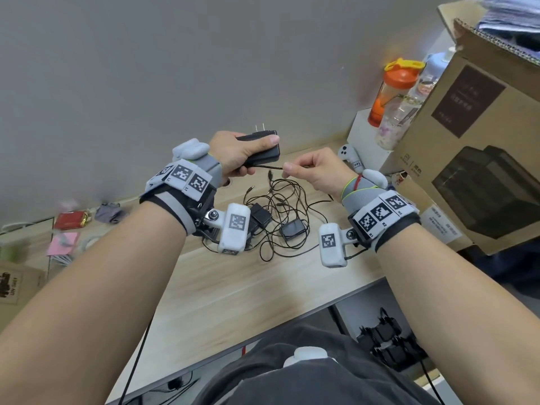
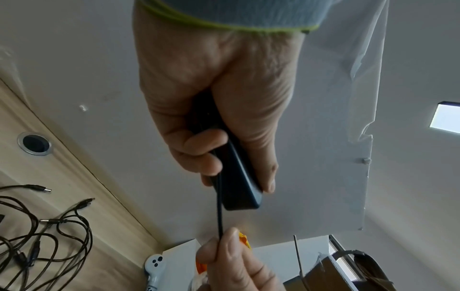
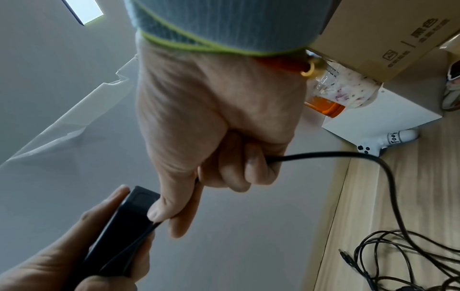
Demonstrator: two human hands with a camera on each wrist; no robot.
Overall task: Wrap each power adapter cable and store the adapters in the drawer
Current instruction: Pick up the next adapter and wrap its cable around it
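My left hand (image 1: 242,152) grips a black power adapter (image 1: 260,147) in the air above the desk, its two plug prongs pointing up. In the left wrist view the adapter (image 2: 239,177) lies between thumb and curled fingers. Its thin black cable (image 1: 267,167) runs taut to my right hand (image 1: 315,171), which pinches it between thumb and forefinger. The right wrist view has the cable (image 3: 323,154) leaving the fist and dropping to the desk. Two more black adapters (image 1: 261,217) (image 1: 292,228) lie in a tangle of cables (image 1: 280,200) on the wooden desk (image 1: 233,287).
A large cardboard box (image 1: 473,147) stands at the right, with an orange-lidded bottle (image 1: 394,89) and a clear bottle on a white box (image 1: 368,141) beside it. A white controller (image 1: 349,156) lies near the wall. A cable hole (image 2: 34,144) sits in the desk.
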